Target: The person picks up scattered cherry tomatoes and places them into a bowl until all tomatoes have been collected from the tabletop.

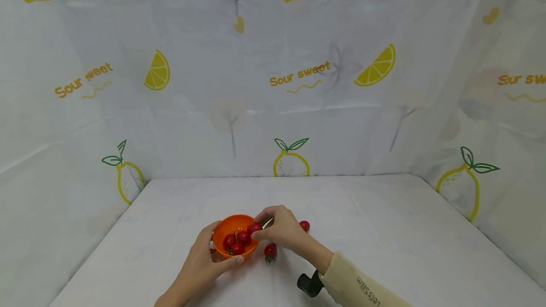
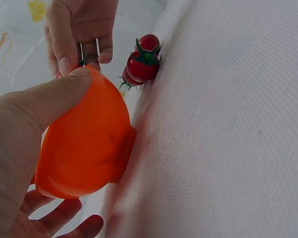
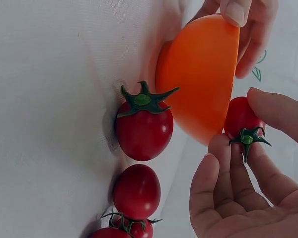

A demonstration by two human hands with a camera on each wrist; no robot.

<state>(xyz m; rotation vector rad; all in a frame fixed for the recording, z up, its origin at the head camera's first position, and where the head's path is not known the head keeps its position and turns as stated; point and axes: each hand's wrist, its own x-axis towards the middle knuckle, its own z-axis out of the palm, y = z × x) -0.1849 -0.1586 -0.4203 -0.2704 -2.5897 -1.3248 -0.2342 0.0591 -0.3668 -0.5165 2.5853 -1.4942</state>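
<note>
Head view: the left hand (image 1: 204,258) grips a glossy orange round bowl (image 1: 229,224) containing several small red tomatoes (image 1: 237,248); the right hand (image 1: 282,229) pinches a red oval tomato (image 1: 254,228) at its right rim. Left wrist view: the left thumb bears on the rim. Right wrist view: loose green-topped red tomatoes (image 3: 145,133) lie on the white cloth-covered table (image 3: 44,124) near the bowl.

"Sour sweet" 2 times on lemon-print cloth (image 1: 239,79), 1 more cut off at right, "Let's…" on cream sleeve (image 1: 357,289)
</note>
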